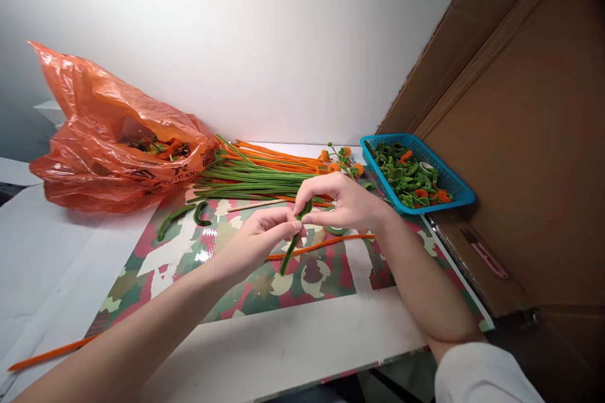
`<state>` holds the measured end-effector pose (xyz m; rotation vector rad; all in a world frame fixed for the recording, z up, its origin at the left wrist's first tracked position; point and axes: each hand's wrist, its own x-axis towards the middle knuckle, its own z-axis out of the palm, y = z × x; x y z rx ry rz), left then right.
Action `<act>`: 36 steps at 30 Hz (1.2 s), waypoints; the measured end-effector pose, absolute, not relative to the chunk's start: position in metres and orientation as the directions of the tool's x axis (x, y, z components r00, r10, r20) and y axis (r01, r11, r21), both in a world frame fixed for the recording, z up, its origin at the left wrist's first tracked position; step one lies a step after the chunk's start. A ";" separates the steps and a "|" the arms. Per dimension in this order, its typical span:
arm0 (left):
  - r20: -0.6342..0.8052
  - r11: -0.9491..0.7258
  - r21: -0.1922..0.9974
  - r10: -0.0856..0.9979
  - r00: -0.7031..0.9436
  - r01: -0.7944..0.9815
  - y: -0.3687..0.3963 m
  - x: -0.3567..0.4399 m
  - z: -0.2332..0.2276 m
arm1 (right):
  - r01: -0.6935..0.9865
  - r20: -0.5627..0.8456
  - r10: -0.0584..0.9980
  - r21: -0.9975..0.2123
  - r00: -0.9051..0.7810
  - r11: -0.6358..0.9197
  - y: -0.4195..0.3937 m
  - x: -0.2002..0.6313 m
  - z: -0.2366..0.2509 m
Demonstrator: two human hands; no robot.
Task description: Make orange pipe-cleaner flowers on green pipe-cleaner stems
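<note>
Left hand [268, 232] and right hand [339, 203] are close together, fingertips pinching one green stem [287, 257] above the patterned mat [262, 288]; forearms [179, 302] slant inward. White wall [283, 44] stands behind, cardboard [534, 138] at right.

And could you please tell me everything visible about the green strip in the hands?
The green strip looks fuzzy, like pipe cleaner, slender and slightly bent. It slants above the patterned sheet, its lower end free. The left hand and right hand pinch it between fingers and thumbs, hiding part of its middle.
</note>
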<state>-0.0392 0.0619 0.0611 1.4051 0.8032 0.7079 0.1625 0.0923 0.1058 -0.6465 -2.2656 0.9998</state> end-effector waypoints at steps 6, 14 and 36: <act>-0.081 0.071 0.997 0.826 0.557 0.039 0.061 -0.039 0.063 | 0.201 0.293 0.649 -0.793 -0.702 0.575 0.094 0.165 0.107; 0.003 -0.065 0.991 0.883 0.470 0.115 0.060 -0.034 0.068 | 0.139 0.121 0.816 -0.961 -0.564 0.239 0.100 0.173 0.104; -0.242 0.318 0.897 0.935 0.260 -0.308 0.074 -0.038 0.066 | 0.143 -0.025 0.863 -0.988 -0.504 0.055 0.094 0.149 0.096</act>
